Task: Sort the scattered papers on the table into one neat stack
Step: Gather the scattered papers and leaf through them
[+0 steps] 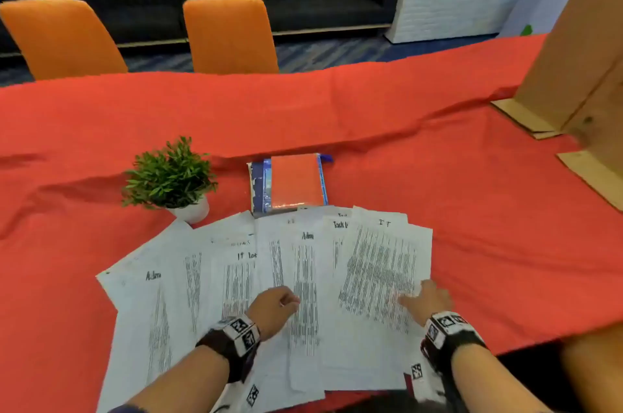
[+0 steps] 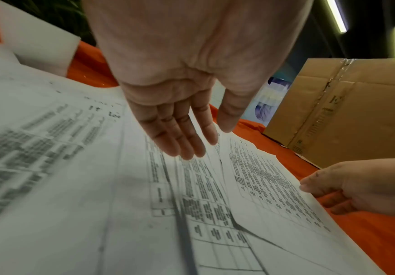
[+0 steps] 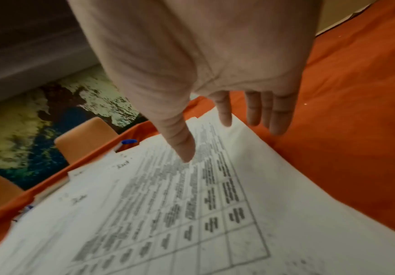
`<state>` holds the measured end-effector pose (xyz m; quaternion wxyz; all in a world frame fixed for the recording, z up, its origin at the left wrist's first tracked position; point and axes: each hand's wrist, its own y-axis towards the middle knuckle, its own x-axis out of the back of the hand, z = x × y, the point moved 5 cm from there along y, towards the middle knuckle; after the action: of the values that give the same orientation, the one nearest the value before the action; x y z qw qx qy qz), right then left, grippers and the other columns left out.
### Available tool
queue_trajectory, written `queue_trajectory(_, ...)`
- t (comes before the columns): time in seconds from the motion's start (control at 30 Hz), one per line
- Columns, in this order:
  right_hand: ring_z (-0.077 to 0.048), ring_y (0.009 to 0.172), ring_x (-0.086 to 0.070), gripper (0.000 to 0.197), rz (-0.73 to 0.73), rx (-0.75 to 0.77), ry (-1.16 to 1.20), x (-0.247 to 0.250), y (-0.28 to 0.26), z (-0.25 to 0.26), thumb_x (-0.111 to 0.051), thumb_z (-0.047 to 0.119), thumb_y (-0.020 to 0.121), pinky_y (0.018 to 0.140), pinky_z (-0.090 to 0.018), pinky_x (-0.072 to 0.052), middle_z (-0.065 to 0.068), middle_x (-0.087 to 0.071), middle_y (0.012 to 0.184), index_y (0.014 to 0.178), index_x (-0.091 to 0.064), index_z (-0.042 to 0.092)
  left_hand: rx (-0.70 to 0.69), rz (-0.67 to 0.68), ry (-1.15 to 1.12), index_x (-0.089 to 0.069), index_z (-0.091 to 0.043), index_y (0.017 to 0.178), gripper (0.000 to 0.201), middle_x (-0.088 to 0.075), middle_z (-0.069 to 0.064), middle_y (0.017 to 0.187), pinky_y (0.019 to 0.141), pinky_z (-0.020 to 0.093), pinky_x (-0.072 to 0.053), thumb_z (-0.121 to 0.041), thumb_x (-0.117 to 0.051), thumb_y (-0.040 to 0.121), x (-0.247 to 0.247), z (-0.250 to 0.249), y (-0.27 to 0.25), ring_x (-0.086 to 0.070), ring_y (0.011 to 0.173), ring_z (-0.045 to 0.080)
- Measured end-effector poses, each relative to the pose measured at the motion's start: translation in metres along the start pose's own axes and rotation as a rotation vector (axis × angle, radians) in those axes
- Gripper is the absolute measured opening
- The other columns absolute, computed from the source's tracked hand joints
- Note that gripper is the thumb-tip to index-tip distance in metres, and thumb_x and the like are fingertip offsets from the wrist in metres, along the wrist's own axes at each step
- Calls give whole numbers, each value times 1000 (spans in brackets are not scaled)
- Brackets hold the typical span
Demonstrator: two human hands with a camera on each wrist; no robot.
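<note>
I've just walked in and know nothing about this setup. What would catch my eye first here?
A fan of printed papers lies spread across the red tablecloth, at the near edge. The left hand and right hand, both wearing wrist straps, reach over the sheets with straight fingers. Behind the papers stand a small potted plant and an orange-covered notebook.

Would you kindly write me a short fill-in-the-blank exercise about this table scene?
1. The papers lie fanned out on a ____ tablecloth.
2. The small potted plant stands to the ____ of the folder.
3. Behind the table stand two ____ chairs.
4. The left hand and right hand both hover over the ____.

Missing words: red; left; orange; papers
</note>
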<state>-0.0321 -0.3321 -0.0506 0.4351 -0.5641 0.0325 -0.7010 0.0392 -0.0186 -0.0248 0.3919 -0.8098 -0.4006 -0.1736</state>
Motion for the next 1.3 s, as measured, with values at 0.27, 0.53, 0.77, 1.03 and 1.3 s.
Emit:
queue_trajectory(0.27, -33, 98, -59, 20, -126, 48, 12, 2, 18, -16, -56, 4, 82, 80, -36, -49, -15, -62, 102, 101, -55, 3, 6, 51, -26, -64, -10, 103, 21, -62, -4, 100, 85, 28, -47, -25, -53, 93, -24, -17, 17, -60, 95, 17)
queue_trajectory(0.53, -24, 74, -60, 9, 59, 244, 461, 13, 0, -7, -67, 2, 80, 70, -39, -52, -18, -70, 90, 84, -59, 4, 110, -72, -278, -51, -14, 126, 38, -56, 0, 122, 91, 28, -43, -28, -59, 91, -8, -22, 26, -55, 114, 19)
queue_trajectory(0.77, -22, 76, -67, 22, 501, 262, 725, -18, -33, 40, -65, -7, 81, 69, -35, -58, -12, -71, 92, 101, -57, -4, 194, -211, -650, -60, -18, 114, 31, -66, 2, 117, 91, 38, -47, -32, -66, 86, 12, 1, 21, -61, 100, 18)
queue_trajectory(1.03, -30, 124, -39, 59, 44, 166, 75, -22, 10, 27, -74, 25, 76, 94, -36, -42, -12, -39, 131, 128, -46, 16, 296, -456, -607, -66, -13, 96, 11, -66, 5, 110, 97, 41, -41, -21, -61, 90, 48, 60, -10, -58, 104, 24)
queue_trajectory(1.3, -32, 121, -36, 79, -75, 106, 13, -28, 23, 11, -84, 21, 66, 98, -42, -41, -15, -38, 129, 130, -38, 10, 359, -483, -647, -62, -10, 116, 25, -61, 7, 124, 103, 42, -35, -18, -58, 93, 52, 89, -25, -53, 116, 25)
